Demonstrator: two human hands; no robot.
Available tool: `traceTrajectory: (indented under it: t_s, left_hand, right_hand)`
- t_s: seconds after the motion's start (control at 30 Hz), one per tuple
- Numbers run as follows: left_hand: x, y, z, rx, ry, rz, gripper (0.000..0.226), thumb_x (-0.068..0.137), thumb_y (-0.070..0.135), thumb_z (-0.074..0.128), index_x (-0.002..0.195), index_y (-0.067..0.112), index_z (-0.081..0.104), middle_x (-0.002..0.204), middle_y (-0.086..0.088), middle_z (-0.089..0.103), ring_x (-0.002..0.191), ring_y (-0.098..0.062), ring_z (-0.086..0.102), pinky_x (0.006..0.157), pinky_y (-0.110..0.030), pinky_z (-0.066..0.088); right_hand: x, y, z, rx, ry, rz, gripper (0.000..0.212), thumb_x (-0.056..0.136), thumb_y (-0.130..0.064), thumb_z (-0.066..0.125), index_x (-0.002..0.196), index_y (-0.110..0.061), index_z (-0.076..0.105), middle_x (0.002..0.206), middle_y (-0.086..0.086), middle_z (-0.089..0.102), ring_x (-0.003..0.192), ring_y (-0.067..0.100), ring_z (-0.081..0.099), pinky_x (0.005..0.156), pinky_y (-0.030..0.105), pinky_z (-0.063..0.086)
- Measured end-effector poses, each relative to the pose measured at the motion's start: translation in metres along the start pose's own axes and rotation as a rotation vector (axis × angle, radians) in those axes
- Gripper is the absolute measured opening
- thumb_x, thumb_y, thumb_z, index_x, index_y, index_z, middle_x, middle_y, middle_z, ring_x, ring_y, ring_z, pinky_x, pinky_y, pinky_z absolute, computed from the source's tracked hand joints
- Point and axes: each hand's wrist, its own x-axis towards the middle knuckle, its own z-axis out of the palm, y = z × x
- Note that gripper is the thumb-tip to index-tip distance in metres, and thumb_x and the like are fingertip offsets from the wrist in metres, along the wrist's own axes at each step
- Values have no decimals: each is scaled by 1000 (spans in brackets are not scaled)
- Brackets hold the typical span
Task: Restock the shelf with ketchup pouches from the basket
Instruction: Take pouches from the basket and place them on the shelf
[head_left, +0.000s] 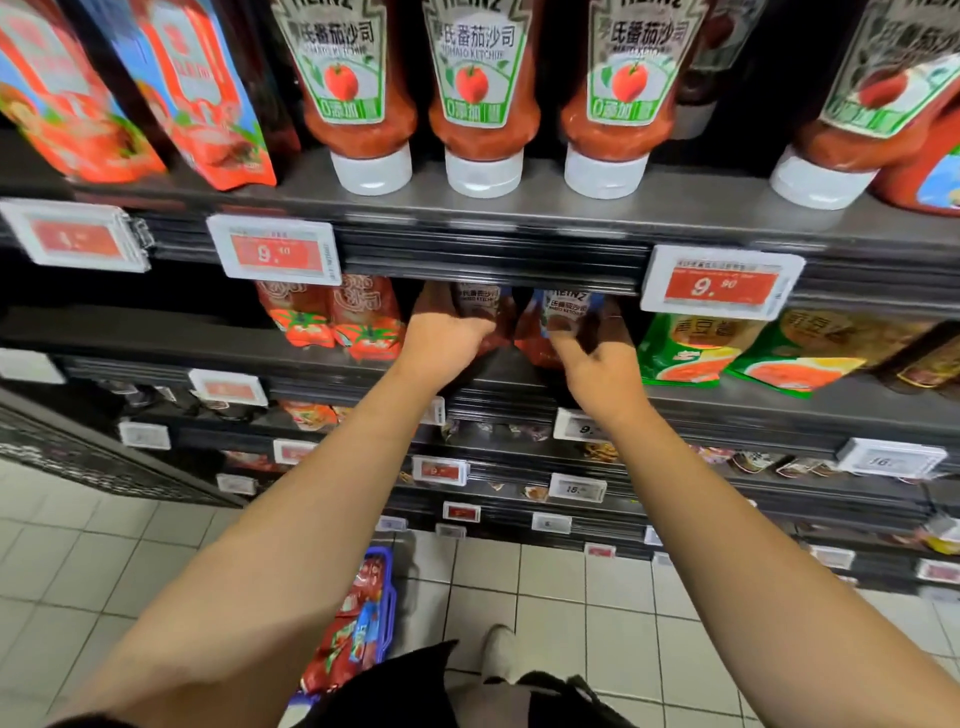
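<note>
Both hands are setting ketchup pouches on the second shelf.

The left hand (448, 332) is gripping one ketchup pouch (479, 306) with curled fingers, and the right hand (597, 358) is pinching another (563, 317); I think pushing them upright and well back is best. The price tag (719, 286) above is hanging close, green pouches (685, 353) are crowding the right side, and the basket (382, 613) with more stock is waiting on the floor.

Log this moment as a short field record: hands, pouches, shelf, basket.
left hand: grips a Heinz ketchup pouch on the second shelf
right hand: fingers on a second Heinz pouch beside it
neighbours: tomato-print pouches to the left, green pouches to the right
shelf above: inverted Heinz ketchup bottles
basket: blue, on the floor, pouches still inside
</note>
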Motion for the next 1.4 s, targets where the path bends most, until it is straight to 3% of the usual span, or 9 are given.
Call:
traceTrajectory:
  t_s: [0.07,0.13,0.23,0.4,0.7,0.8,0.97,1.1,1.4]
  left_hand:
    - [1,-11,1,134,14,86,28,77,9,78,92,-5,59,79,-21,70,75,-25,72,64,-39,58]
    - [0,-22,0,275,28,111,36,78,17,82,94,1,54,65,-5,61,55,2,60,54,-23,47]
    - [-3,-31,1,337,101,190,45,83,20,81,112,2,52,66,9,54,54,1,50,47,-3,35]
    - [10,-19,11,394,54,143,47,89,14,71,129,5,46,112,-19,64,101,-36,64,82,-39,56]
    - [48,-6,16,462,-60,90,50,97,26,63,140,3,51,145,-20,51,135,-33,47,110,-30,32]
    - [46,-11,15,409,2,161,57,93,22,69,141,1,48,145,-21,51,135,-33,47,110,-27,30]
    - [41,-18,15,367,133,336,77,90,21,74,150,-1,32,152,-20,44,139,-32,45,116,-33,29]
    - [54,-19,21,351,154,322,76,90,33,71,152,12,33,146,-10,54,130,-30,55,104,-31,42]
    - [66,-11,23,487,129,249,83,97,32,62,160,15,10,159,-11,36,142,-30,41,113,-30,28]
  right_hand:
    - [-2,5,-1,-135,-45,-30,42,85,-38,73,121,-26,55,116,7,69,105,22,67,93,45,55]
    - [-2,9,-1,-271,-40,-34,52,86,-37,74,129,-17,53,118,9,68,107,26,66,93,43,55]
    - [0,11,0,-385,6,-31,58,87,-35,75,134,-12,50,121,14,67,110,32,64,92,40,55]
    - [20,8,10,-446,4,34,59,90,-26,72,139,-6,45,130,20,61,117,37,59,99,43,50]
    - [72,12,20,-556,-172,155,55,100,-37,53,141,0,46,146,23,47,135,36,45,110,35,33]
    - [70,15,22,-495,-109,92,64,93,-46,61,142,-6,47,143,16,52,132,31,50,108,35,39]
    - [63,20,35,-437,116,-24,99,85,-42,73,156,-5,15,158,11,34,143,23,38,113,24,26]
    - [69,25,42,-508,203,-88,90,93,-39,64,158,-9,11,159,10,35,141,27,41,114,28,30]
    - [89,18,46,-555,164,-22,77,100,-34,51,159,-9,9,159,16,33,144,32,36,115,36,28]
